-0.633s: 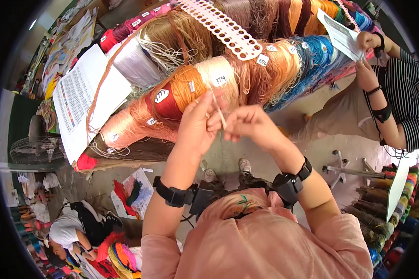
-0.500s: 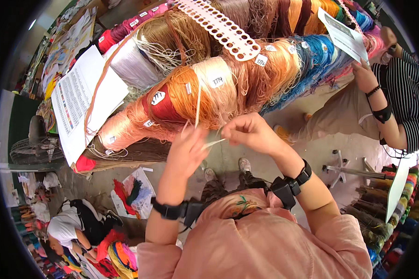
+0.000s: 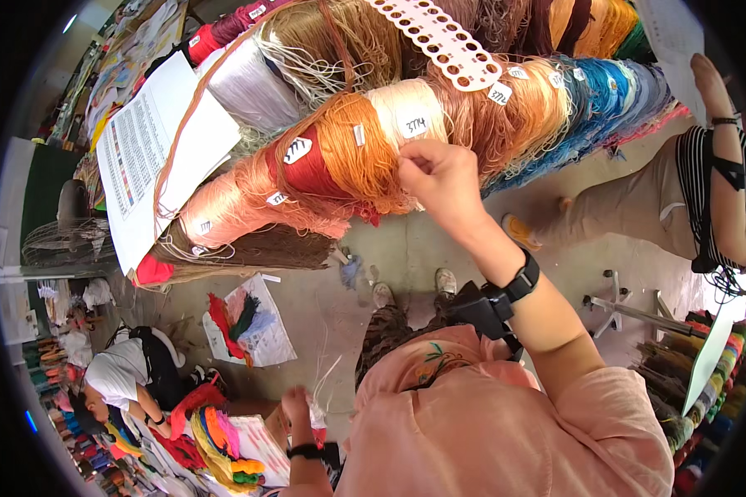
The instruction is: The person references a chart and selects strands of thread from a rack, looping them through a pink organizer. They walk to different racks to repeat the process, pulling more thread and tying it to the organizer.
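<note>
Here's the right hand [image 3: 443, 174], up at the row of thread, fingers curled and thumb drawn in narrow near the forefinger; whether a strand is caught there, I can't tell. It sits right over the lower end of the cream thread [image 3: 389, 106], just under its white label [image 3: 415, 125]. The left hand [image 3: 294, 406] is down low, well apart, near the lower edge; pale strands [image 3: 332, 370] stand up just beside it, but its grip is too small to read, so I can't tell if it holds them. Back up on the row, orange thread [image 3: 352, 157] lies left of the cream, then dark red [image 3: 327, 170], then peach [image 3: 232, 203], with blue [image 3: 593, 99] off to the right. A white holed card [image 3: 438, 40] slants across the thread behind, and a printed sheet [image 3: 145, 157] lies at the left end. Farther right, a person in a striped top [image 3: 696, 182] has a hand at a paper [image 3: 671, 37]; lower left, another in a white top [image 3: 114, 373] leans over bright bundles [image 3: 211, 439].
</note>
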Demonstrator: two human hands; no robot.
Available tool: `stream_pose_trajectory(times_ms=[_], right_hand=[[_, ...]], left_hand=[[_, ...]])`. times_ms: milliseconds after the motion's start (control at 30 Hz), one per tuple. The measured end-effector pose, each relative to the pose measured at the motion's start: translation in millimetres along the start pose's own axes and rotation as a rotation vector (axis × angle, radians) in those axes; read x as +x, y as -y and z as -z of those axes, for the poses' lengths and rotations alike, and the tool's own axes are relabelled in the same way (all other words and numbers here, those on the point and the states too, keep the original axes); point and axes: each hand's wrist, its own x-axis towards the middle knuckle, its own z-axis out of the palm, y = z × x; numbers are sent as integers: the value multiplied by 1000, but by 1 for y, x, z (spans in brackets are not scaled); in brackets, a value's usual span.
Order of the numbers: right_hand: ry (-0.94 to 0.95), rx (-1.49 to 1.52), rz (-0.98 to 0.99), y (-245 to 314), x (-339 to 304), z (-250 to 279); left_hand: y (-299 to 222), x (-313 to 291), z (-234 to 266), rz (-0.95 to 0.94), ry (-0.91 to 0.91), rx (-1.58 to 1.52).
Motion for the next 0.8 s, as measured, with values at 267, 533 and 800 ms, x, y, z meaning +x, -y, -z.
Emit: stream_pose_trajectory(times_ms=[267,533,800], right_hand=[[233,683,-313,4,-4,24],[421,969,-545,7,-7,43],[642,656,-397,2,-20,38]], left_hand=[[-345,-63,39,-495,767,-1330],[-435,-79,50,-473,742,-1360],[-424,-70,42,-600,792,-1117]])
